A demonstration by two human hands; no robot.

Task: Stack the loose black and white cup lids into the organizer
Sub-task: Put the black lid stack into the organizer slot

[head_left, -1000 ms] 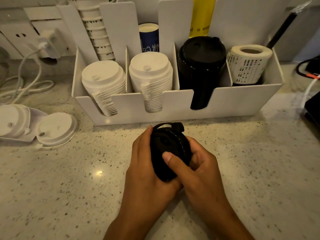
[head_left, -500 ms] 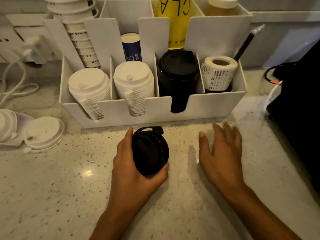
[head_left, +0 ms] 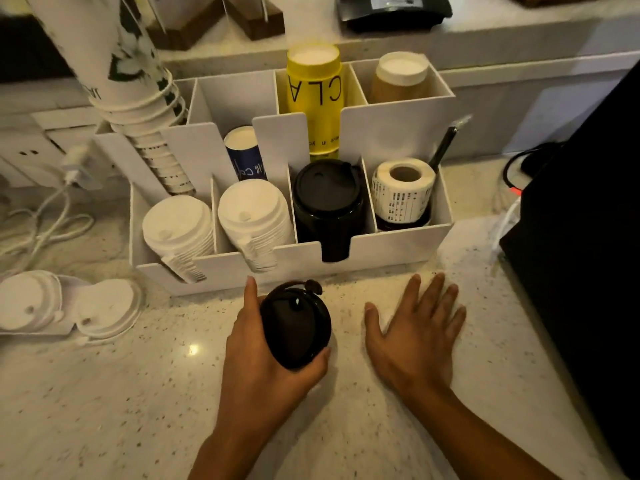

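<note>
— What's at twelve o'clock?
— I see the organizer (head_left: 381, 244), black lids stacked inside.
— Hands?
— My right hand (head_left: 415, 337) lies flat, fingers spread, at three. My left hand (head_left: 263, 362) curls around loose black lids (head_left: 294, 330).

— What is carried by the speckled table (head_left: 138, 410)?
— A white organizer (head_left: 398, 244) is set at the back, loose white lids (head_left: 104, 306) at the left, seemingly on a tray, white cables (head_left: 41, 230) behind.
</note>
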